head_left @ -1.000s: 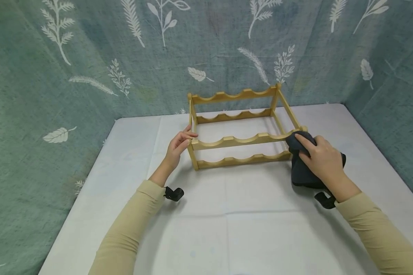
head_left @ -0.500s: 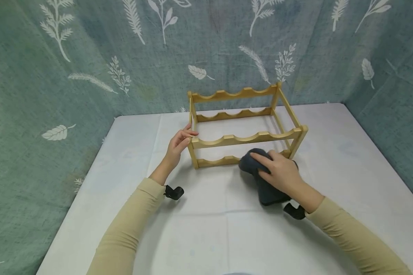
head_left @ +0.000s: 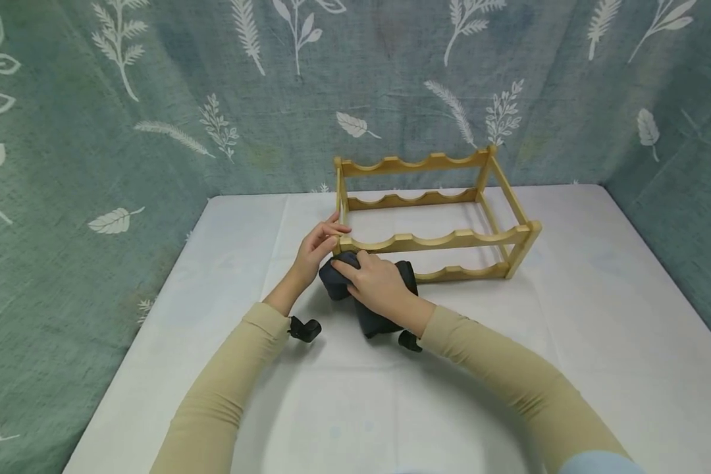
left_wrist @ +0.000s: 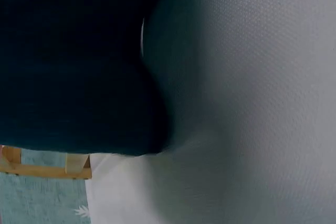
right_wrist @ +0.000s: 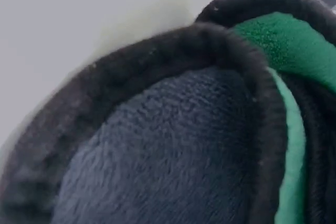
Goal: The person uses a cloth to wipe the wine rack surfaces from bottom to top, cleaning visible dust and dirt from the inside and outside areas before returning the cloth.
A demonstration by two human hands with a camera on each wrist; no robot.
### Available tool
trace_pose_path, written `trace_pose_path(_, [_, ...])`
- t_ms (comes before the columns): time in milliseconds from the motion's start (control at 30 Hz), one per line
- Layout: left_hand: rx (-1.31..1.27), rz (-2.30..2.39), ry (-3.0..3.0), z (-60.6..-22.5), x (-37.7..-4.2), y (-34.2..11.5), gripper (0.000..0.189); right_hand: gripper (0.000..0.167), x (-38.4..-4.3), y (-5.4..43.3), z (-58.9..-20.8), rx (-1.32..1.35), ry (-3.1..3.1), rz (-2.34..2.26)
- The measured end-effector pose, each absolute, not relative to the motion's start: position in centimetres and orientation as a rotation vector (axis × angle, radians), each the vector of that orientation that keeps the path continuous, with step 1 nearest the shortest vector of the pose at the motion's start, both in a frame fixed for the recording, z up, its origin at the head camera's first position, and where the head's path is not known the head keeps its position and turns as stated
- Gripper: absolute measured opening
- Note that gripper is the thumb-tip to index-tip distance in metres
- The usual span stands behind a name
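Observation:
A light wooden rack (head_left: 438,240) with scalloped rails, like a wine rack, stands on the white-covered table. My left hand (head_left: 316,249) holds its front left corner between thumb and fingers. My right hand (head_left: 381,284) grips a bunched dark navy cleaning cloth (head_left: 339,276) against the left end of the front rails. In the right wrist view the cloth (right_wrist: 163,145) shows plush fabric, black edging and a green side. Dark cloth fills much of the left wrist view, where a piece of the rack (left_wrist: 47,170) peeks out below. The cloth hides the rack's lower left front.
A green curtain (head_left: 272,118) with white leaf prints hangs behind the table and along its sides. White cloth (head_left: 343,408) covers the tabletop. Black wrist mounts (head_left: 305,329) stick out from the cuffs. A pale blue rounded shape (head_left: 598,463) shows at the bottom edge.
My right hand has swept the cloth leftward along the rack's front, from its right corner to the left end. My left hand stays at the left corner, and the rack has kept its place.

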State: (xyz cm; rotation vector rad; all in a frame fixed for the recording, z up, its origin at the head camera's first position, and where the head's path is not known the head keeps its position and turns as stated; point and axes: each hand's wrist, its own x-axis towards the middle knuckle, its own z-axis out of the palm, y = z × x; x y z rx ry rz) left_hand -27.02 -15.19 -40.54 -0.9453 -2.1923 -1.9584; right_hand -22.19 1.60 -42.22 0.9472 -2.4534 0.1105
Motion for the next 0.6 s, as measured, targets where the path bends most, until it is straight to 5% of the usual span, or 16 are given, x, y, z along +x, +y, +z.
trace_pose_path(367, [-0.960, -1.977, -2.167, -40.2, -27.1, -14.7, 0.015, 0.040, -22.6, 1.4, -44.4, 0.990, -2.656, -0.083])
trace_pose_path(600, [-0.940, -1.963, -2.187, -40.4, -26.9, -14.9, 0.018, 0.045, -21.1, 3.4, -42.4, 1.039, -2.753, 0.174])
